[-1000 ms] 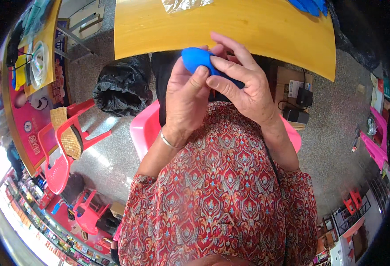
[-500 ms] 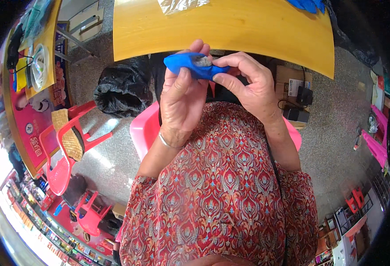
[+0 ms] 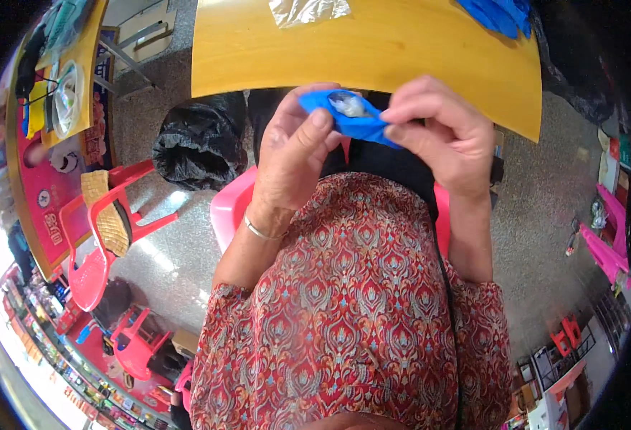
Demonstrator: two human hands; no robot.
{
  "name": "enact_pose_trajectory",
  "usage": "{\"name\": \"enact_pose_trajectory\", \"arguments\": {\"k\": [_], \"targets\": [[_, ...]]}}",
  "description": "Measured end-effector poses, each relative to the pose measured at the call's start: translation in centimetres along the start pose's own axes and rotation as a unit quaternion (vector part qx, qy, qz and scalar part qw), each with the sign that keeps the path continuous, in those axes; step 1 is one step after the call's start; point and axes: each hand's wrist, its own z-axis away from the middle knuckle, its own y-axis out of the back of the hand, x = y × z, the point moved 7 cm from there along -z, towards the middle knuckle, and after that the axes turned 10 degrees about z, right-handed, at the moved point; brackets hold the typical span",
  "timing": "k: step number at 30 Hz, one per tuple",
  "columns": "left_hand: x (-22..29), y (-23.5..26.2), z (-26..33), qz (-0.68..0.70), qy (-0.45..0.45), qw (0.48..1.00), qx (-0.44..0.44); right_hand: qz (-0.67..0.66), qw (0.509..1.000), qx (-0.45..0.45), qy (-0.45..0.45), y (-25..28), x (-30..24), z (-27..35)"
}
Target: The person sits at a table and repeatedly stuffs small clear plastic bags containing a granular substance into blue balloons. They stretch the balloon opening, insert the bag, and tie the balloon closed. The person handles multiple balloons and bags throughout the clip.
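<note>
A small blue cloth pouch (image 3: 366,129), pointed at its left end, is held between my hands just off the near edge of the yellow table. Through a gap in its upper side some whitish, fluffy stuffing (image 3: 353,107) shows. My left hand (image 3: 294,140) grips the left end, thumb on the near face and the other fingers mostly hidden behind. At the other end, my right hand (image 3: 444,132) pinches the tip of the cloth between thumb and fingers; its edges are slightly blurred.
On the yellow table (image 3: 373,50) lie a clear plastic bag (image 3: 308,11) and a heap of blue cloth (image 3: 498,16). A black plastic bag (image 3: 199,140) gapes on the floor to the left. Beyond it stands a red chair (image 3: 89,276). Pink plastic items (image 3: 602,254) are far right.
Both hands and the pouch have shifted right. The pouch has tilted, its right end lower, and its gap looks wider with more stuffing showing. My right hand has turned and closed on the tip.
</note>
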Motion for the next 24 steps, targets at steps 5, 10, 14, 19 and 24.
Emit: {"name": "enact_pose_trajectory", "arguments": {"k": [5,10,14,19,24], "targets": [[0.3,0.0,0.2,-0.077,-0.011,0.996,0.038,0.011,1.000,0.011,-0.016,-0.4,0.4,0.6],[0.2,1.0,-0.1,-0.050,0.003,0.996,0.073,0.080,0.997,0.003,0.015,-1.2,0.2,0.7],[0.1,1.0,-0.3,-0.118,-0.007,0.990,0.080,0.121,0.991,0.021,0.047,-1.5,-0.4,0.6],[0.6,1.1,-0.7,-0.260,-0.073,0.960,0.077,0.152,0.986,0.034,0.066,-2.3,-1.0,1.2],[1.5,1.4,-1.3,-0.418,-0.165,0.889,0.088,0.118,0.992,0.045,0.013,-1.0,0.7,1.2]]}}
